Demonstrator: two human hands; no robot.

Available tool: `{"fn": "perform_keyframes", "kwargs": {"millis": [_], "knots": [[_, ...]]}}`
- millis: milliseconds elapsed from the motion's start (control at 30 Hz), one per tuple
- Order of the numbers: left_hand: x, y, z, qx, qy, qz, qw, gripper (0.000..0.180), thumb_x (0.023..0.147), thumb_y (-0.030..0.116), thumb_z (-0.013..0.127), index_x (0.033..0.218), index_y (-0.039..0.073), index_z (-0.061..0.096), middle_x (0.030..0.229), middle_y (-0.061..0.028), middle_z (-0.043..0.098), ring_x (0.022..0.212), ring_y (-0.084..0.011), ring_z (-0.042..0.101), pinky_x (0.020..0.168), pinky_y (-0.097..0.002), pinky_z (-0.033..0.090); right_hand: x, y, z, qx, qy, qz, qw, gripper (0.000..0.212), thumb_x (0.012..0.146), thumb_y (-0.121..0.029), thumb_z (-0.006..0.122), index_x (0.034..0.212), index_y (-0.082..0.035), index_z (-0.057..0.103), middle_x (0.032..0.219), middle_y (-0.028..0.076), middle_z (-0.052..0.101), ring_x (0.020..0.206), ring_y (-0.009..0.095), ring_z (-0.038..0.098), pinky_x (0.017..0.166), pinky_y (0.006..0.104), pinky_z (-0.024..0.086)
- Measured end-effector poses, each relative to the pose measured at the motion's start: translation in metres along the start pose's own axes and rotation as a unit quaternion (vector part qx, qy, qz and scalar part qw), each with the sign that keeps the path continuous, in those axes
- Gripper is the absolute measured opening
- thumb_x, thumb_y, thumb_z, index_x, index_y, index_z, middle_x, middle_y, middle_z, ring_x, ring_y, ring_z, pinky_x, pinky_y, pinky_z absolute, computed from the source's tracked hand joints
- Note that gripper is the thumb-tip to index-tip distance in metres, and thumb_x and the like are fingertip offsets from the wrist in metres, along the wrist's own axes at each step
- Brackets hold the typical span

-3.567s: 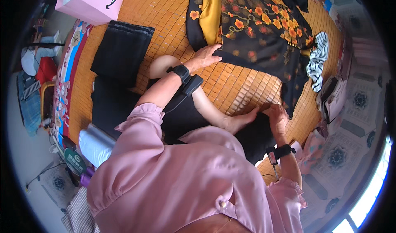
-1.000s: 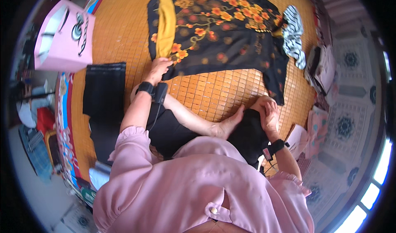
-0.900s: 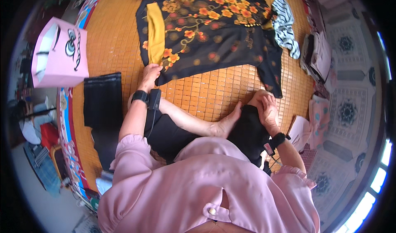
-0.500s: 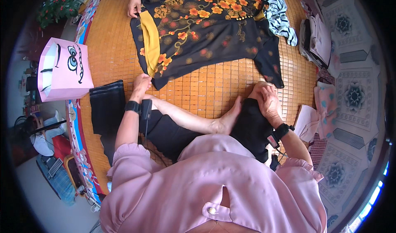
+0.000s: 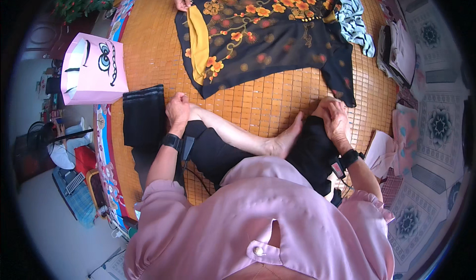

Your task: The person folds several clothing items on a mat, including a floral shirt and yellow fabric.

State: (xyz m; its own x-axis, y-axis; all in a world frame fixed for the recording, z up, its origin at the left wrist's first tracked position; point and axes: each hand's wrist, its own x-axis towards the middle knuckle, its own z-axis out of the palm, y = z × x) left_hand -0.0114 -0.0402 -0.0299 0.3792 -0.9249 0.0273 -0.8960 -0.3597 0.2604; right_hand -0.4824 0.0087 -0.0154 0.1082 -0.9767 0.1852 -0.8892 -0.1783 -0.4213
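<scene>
Pink bag (image 5: 91, 84) (eye-printed) at left; striped cloth (image 5: 353, 22) touching floral garment (image 5: 270, 42).

- We see a black garment (image 5: 267, 47) with orange and yellow blossoms and reddish bursts.
- We find its strip (image 5: 198, 44) plain mustard yellow.
- We see an orange-brown mat (image 5: 243, 101), patterned in small rectangles.
- We note a pink bag (image 5: 106, 77) with a blue-grey cartoon eye.
- We see dark stripes on a pale cloth (image 5: 352, 20).

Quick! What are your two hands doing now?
Left hand: loosely closed beside the left leg, nothing visible in it.
Right hand: on the right leg; open or closed can't be told.
</scene>
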Motion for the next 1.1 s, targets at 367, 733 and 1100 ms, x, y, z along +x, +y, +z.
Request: {"fn": "perform_keyframes", "kwargs": {"millis": [367,733,1100], "knots": [[-0.001,0.006,-0.006,-0.005,-0.025,-0.004,1.000,0.017,0.079,0.022,0.050,0.084,0.009,0.059,0.078,-0.0187,0.062,0.077,-0.0378,0.059,0.070,-0.0461,0.045,0.053,-0.061,-0.064,0.519,-0.213,0.234,0.794,0.057,0.079,-0.022,0.060,0.129,-0.006,0.037,0.088,0.011,0.061,0.084,0.018,0.058,0.079,0.0323,0.045],[-0.001,0.009,-0.009,0.011,-0.062,-0.044,0.997,0.020,0.081,0.022,0.046,0.085,0.008,0.059,0.087,-0.0192,0.062,0.084,-0.0366,0.058,0.075,-0.0454,0.045,0.044,-0.247,-0.124,0.559,-0.546,-0.528,0.333,0.070,0.082,-0.037,0.058,0.133,0.001,0.027,0.097,0.016,0.058,0.069,0.026,0.061,0.059,0.0307,0.049],[-0.001,0.012,-0.014,-0.002,-0.061,-0.037,0.997,0.020,0.081,0.022,0.046,0.085,0.007,0.058,0.087,-0.0182,0.061,0.084,-0.0360,0.058,0.074,-0.0466,0.044,0.027,-0.194,-0.104,0.645,-0.558,-0.377,0.362,0.037,0.082,-0.021,0.062,0.111,0.002,0.055,0.067,0.008,0.058,0.054,0.020,0.054,0.048,0.0317,0.041]]}}
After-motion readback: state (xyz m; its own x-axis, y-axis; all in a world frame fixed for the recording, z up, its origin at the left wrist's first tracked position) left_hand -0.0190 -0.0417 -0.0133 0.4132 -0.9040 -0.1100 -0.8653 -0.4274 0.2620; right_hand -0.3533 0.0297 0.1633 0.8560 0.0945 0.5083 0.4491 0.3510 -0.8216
